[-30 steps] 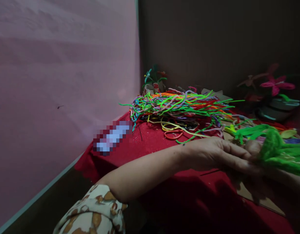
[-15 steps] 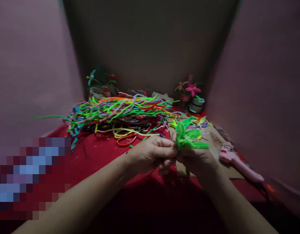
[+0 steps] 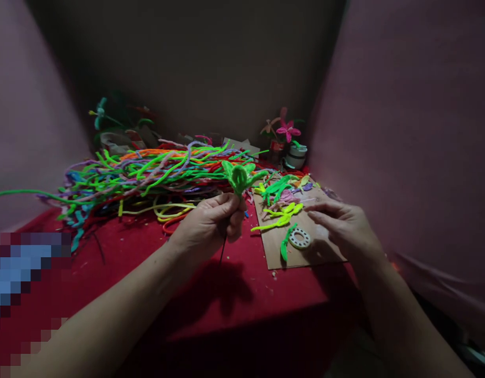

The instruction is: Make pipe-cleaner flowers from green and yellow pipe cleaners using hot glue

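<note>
My left hand [image 3: 216, 218] is closed around the thin dark stem of a green pipe-cleaner flower [image 3: 239, 176]. Its petals rise above my fist, and the stem pokes out below. Over the right part of a cardboard sheet [image 3: 279, 257] is my right hand [image 3: 344, 226], fingers stretched to the left and slightly apart, with nothing visible between them. Close to its fingertips lie yellow pipe-cleaner pieces [image 3: 284, 215] and a pale thin strand. A white ring with holes [image 3: 299, 239] and a green leaf-shaped piece [image 3: 284, 249] rest on the cardboard.
A big heap of coloured pipe cleaners [image 3: 159, 168] covers the back left of the red cloth [image 3: 226, 310]. Behind it stand a pink flower [image 3: 288, 130], a light-coloured pot [image 3: 295, 156] and a teal flower [image 3: 100, 113]. Pinkish walls flank both sides.
My hands have parted: the left keeps the green flower, while the right has let go and moved right over the cardboard. The view has shifted, and the pink glue gun is out of sight.
</note>
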The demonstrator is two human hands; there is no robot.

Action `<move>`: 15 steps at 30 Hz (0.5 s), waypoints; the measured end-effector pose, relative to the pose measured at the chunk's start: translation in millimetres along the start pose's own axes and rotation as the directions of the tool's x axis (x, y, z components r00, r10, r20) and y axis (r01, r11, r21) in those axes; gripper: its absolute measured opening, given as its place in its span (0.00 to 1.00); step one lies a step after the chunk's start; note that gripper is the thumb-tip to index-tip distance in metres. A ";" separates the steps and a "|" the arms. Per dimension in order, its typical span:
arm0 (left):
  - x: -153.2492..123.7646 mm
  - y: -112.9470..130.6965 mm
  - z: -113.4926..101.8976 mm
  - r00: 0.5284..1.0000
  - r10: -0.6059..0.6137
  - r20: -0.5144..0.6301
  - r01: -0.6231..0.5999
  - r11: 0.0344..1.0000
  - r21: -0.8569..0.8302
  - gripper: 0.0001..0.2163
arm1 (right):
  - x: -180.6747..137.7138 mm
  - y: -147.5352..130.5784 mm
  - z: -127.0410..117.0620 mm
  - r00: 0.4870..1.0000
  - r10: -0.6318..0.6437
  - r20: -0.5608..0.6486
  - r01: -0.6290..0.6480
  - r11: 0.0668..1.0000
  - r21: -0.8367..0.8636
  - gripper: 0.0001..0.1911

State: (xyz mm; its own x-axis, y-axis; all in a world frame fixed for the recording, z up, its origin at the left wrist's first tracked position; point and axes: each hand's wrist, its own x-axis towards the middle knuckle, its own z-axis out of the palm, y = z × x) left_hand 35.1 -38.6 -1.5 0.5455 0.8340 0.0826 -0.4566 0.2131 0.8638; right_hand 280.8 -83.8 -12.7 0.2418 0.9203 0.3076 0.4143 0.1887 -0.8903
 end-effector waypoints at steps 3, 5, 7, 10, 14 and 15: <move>0.7 -2.1 -1.4 1.000 -0.018 -0.007 0.018 1.000 0.018 0.08 | -4.3 13.2 1.7 0.993 -0.038 0.108 0.057 0.983 -0.174 0.05; 1.6 -3.8 -3.0 0.999 -0.031 -0.014 0.031 0.999 0.027 0.07 | -7.5 19.0 5.1 0.980 -0.082 0.181 0.121 0.968 -0.220 0.07; 2.9 -5.8 -4.9 0.999 -0.038 -0.017 0.039 0.998 0.044 0.07 | -10.5 22.8 9.6 0.942 -0.170 0.290 0.245 0.938 -0.243 0.10; 4.0 -8.8 -6.6 0.999 -0.040 -0.015 0.041 0.995 0.091 0.08 | -13.3 27.2 17.4 0.845 -0.268 0.464 0.434 0.849 -0.300 0.15; 2.3 -9.7 -4.5 0.999 -0.010 -0.034 0.016 0.985 0.173 0.10 | -13.7 30.1 24.7 0.784 -0.301 0.543 0.547 0.749 -0.373 0.12; 1.5 -9.2 -3.3 0.999 0.016 -0.048 -0.005 0.977 0.211 0.11 | -13.6 29.6 25.4 0.778 -0.312 0.546 0.562 0.734 -0.381 0.11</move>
State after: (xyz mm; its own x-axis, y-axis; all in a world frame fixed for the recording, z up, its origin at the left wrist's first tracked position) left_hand 37.8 -37.7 -11.0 0.5041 0.8606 0.0722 -0.3005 0.0965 0.9489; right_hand 267.5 -82.1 -51.8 -0.4202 0.8440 0.3334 0.7744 0.5250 -0.3530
